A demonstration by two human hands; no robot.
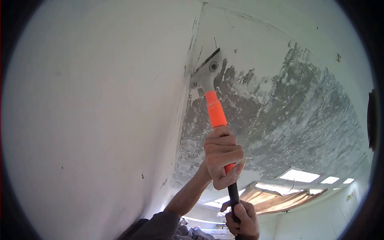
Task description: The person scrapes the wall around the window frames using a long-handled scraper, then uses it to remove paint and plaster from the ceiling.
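A long-handled scraper (216, 110) with an orange sleeve and a black lower shaft reaches up toward the ceiling. Its grey metal head (207, 76) carries a dark straight blade (209, 60), which appears to be against the surface near the corner line. My left hand (223, 156) is closed around the orange part of the handle. Lower down, the black shaft (233, 192) is gripped by my right hand (245, 220), only partly in view at the bottom edge. Patchy grey ceiling (272, 108), with white coating around it, lies behind the scraper.
To the left stands a large white wall (96, 112) with small chips. Bright window panes (300, 175) and a brownish curtain (276, 202) are at the lower right. A dark object (371, 120) sits at the right edge. My dark sleeve (156, 228) shows at the bottom.
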